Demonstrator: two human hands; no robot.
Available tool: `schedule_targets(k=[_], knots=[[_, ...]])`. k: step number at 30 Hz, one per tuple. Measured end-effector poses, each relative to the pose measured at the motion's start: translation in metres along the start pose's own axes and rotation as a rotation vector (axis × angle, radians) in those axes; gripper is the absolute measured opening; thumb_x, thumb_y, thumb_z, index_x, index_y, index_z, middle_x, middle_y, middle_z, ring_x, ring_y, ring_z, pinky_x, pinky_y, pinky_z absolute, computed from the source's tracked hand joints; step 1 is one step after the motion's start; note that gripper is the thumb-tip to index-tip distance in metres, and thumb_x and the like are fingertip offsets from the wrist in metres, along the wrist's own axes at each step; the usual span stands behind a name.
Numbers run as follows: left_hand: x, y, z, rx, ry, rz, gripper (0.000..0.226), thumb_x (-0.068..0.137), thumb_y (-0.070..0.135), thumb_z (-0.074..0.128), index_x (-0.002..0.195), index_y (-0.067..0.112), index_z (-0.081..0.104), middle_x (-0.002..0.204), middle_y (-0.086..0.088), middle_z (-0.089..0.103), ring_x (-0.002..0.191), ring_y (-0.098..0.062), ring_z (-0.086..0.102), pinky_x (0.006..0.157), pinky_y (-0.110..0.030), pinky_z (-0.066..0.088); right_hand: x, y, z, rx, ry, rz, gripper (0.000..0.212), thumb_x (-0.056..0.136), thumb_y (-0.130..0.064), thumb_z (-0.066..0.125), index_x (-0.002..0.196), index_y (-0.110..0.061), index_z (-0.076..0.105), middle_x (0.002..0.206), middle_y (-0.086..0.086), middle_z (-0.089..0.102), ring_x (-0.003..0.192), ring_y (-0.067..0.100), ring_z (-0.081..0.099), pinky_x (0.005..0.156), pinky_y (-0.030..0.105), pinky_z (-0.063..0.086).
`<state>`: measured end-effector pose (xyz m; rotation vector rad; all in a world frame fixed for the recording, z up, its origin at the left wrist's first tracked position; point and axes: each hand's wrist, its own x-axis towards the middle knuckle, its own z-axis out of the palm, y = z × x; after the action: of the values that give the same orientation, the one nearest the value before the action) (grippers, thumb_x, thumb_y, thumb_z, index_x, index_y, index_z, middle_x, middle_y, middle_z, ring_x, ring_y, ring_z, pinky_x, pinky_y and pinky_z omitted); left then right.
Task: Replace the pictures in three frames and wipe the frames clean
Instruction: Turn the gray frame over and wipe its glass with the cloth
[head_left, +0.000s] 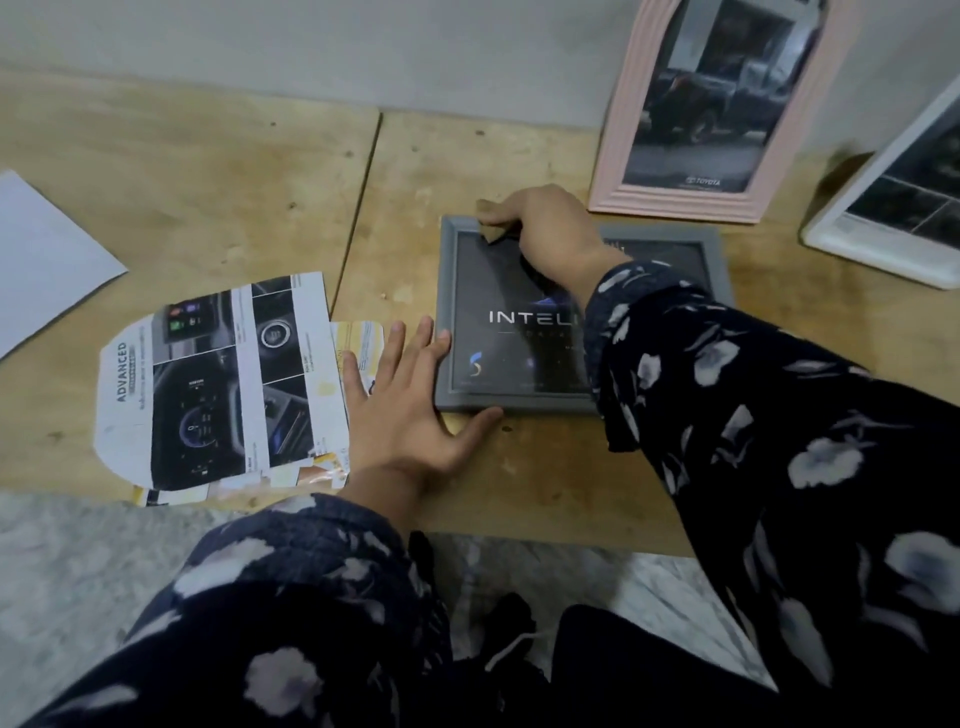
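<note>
Grey rectangular picture frame (448, 312) lies flat on the plywood tabletop (208, 171), pic facing up. Left hand (410, 410) spread flat, bracing its near-left corner. Right hand (545, 228) pinches a small dark wipe (496, 231) at the far-left corner. Best w/ steady pressure, strokes along each edge.

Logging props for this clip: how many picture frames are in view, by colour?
Grey frame, lying flat under both hands: 1
Pink frame, standing against the wall: 1
White frame, at the right edge, cut off by the view: 1
Total: 3
</note>
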<state>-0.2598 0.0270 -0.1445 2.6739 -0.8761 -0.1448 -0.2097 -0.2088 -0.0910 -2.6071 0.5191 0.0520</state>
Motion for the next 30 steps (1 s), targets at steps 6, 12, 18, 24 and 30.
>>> schedule_targets(k=[6, 12, 18, 24, 30], knots=[[-0.001, 0.000, -0.001, 0.032, -0.004, -0.006, 0.093, 0.071, 0.085, 0.031, 0.147, 0.031, 0.030, 0.160, 0.012, 0.018, 0.150, -0.013, 0.004, 0.117, -0.058, -0.001, -0.025, 0.050, -0.014, 0.205, 0.100, 0.160, 0.032, 0.085, -0.007, 0.058, 0.110, -0.021, 0.073, 0.116, 0.002, 0.069, 0.110, 0.019, 0.062, 0.098, 0.025, 0.045], [-0.003, 0.001, 0.001, 0.046, 0.004, -0.001, 0.090, 0.072, 0.084, 0.032, 0.146, 0.032, 0.030, 0.160, 0.014, 0.017, 0.150, -0.011, 0.001, 0.117, -0.057, -0.001, -0.042, 0.085, -0.026, 0.121, 0.166, 0.218, 0.047, 0.086, 0.003, 0.043, 0.114, -0.024, 0.070, 0.114, 0.003, 0.067, 0.104, 0.023, 0.062, 0.079, 0.019, 0.039], [-0.002, -0.003, 0.004, 0.042, 0.011, -0.001, 0.089, 0.072, 0.082, 0.036, 0.144, 0.031, 0.032, 0.160, 0.012, 0.019, 0.150, -0.012, 0.004, 0.117, -0.056, -0.002, -0.047, 0.111, -0.031, 0.051, 0.218, 0.258, 0.049, 0.083, 0.003, 0.045, 0.113, -0.026, 0.070, 0.124, 0.003, 0.064, 0.115, 0.026, 0.056, 0.099, 0.028, 0.041], [-0.002, -0.004, 0.004, 0.027, 0.013, -0.007, 0.088, 0.071, 0.082, 0.038, 0.143, 0.031, 0.033, 0.159, 0.014, 0.019, 0.149, -0.010, 0.003, 0.117, -0.056, -0.003, -0.059, 0.139, -0.043, 0.095, 0.282, 0.353, 0.056, 0.080, 0.012, 0.037, 0.114, -0.018, 0.070, 0.124, 0.006, 0.064, 0.118, 0.024, 0.055, 0.103, 0.026, 0.038], [-0.002, -0.005, 0.004, 0.032, 0.015, 0.002, 0.090, 0.071, 0.082, 0.036, 0.143, 0.029, 0.032, 0.160, 0.012, 0.020, 0.150, -0.011, 0.004, 0.117, -0.056, -0.003, -0.058, 0.146, -0.043, 0.156, 0.345, 0.448, 0.052, 0.084, 0.010, 0.038, 0.114, -0.017, 0.070, 0.126, 0.007, 0.063, 0.119, 0.024, 0.056, 0.105, 0.026, 0.038]])
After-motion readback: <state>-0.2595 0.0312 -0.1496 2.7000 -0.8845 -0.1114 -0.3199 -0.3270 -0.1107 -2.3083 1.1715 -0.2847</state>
